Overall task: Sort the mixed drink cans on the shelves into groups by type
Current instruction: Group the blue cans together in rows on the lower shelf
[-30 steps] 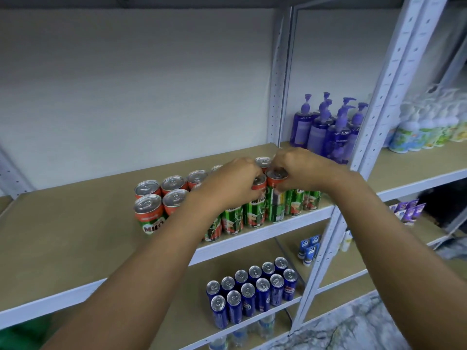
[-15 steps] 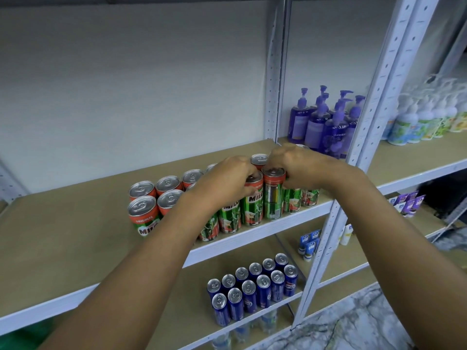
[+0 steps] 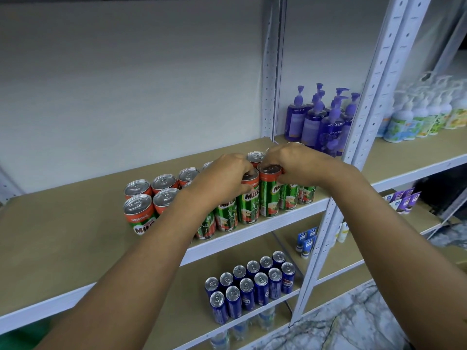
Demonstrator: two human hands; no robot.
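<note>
Head view of a white metal shelving unit during can sorting. On the upper shelf stand two rows of green-and-red Milo cans, upright and touching one another, running from mid-shelf to the right upright. The left hand curls its fingers round the top of one Milo can in the front row; the right hand grips the rim of the adjacent Milo can just beside it. Both gripped cans stand on the shelf near its front edge, pressed against their neighbours. On the lower shelf a block of blue Pepsi cans stands in two rows, well apart from the Milo group. Purple pump bottles occupy the next bay, pale pump bottles the bay beyond, and small blue tubes a lower shelf at right.

Step in hand, as judged: closing up and squaring the Milo group, the two types being already separated by shelf. The next move calls for seating the two gripped cans flush in the front row, keeping them upright so that neither tips a neighbour off the front edge, then releasing both hands. Whether stray cans remain elsewhere cannot be told from this view
</note>
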